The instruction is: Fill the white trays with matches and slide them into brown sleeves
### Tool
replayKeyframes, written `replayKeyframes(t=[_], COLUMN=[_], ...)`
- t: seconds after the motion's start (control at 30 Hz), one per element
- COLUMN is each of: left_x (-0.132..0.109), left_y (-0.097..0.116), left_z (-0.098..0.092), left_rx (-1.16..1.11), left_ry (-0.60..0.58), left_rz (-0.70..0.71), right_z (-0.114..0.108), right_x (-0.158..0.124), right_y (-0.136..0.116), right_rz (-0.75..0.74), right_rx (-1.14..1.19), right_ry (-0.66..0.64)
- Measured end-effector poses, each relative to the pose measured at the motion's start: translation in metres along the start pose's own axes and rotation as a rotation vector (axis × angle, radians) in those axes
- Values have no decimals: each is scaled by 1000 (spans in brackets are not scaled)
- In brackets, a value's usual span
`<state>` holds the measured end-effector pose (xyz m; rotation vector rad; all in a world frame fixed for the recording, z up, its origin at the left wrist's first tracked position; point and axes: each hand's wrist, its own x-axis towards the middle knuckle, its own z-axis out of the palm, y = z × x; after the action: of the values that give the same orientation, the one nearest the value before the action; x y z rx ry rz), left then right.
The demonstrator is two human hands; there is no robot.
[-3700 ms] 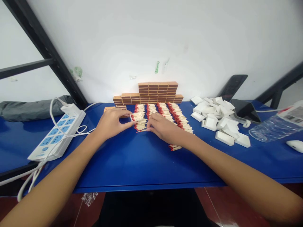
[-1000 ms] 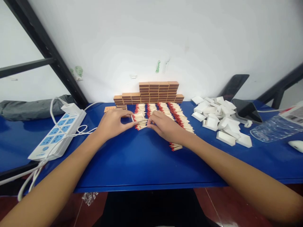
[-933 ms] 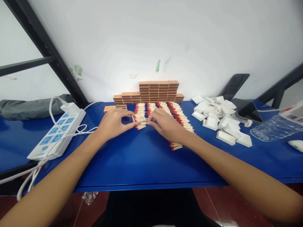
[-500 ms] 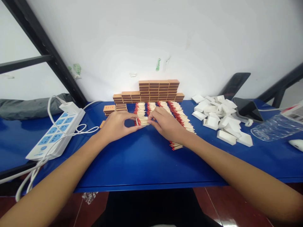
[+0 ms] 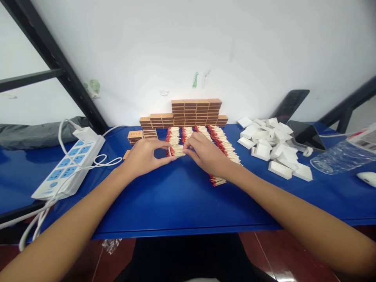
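- Centrally, at the near end of the leftmost match row, the filled inner tray (image 5: 175, 151) sat low over the blue table (image 5: 176, 199), between the two hands.
- The left hand (image 5: 143, 157) pinched the tray's left end in a narrow grip of thumb and forefinger, with the other fingers curled under.
- The right hand (image 5: 206, 154) had its fingertips bunched close against the tray's right end. Whether they gripped the tray or only pressed on the matches in it could not be told from this angle.
- The loose matches (image 5: 219, 143) lay in several rows with red heads aligned, running from the hands back toward the wall. The right wrist lay over the rightmost row.
- The stacked brown matchboxes (image 5: 195, 113) stood against the wall just behind the rows, stepped higher at the middle.
- A heap of empty white trays (image 5: 273, 147) lay to the right of the matches, well apart from the hands.
- A white power strip (image 5: 70, 162) with its cable lay to the left, near the table's edge.
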<state>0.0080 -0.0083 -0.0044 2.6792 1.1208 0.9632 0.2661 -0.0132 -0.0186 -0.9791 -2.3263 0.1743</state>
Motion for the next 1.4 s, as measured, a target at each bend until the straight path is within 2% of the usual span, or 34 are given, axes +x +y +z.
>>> replayKeyframes(t=[1.1, 1.3, 1.4], left_x=[0, 0, 1], left_y=[2, 2, 3], left_z=[0, 0, -1], left_rx=[-4, -58, -89], left_ry=[-10, -5, -14], left_rz=[7, -39, -51], right_z=[1, -8, -7], right_x=[0, 1, 0], right_y=[-2, -4, -5], right_rz=[-25, -18, -67], right_rx=[17, 43, 78], right_ry=[1, 156, 90])
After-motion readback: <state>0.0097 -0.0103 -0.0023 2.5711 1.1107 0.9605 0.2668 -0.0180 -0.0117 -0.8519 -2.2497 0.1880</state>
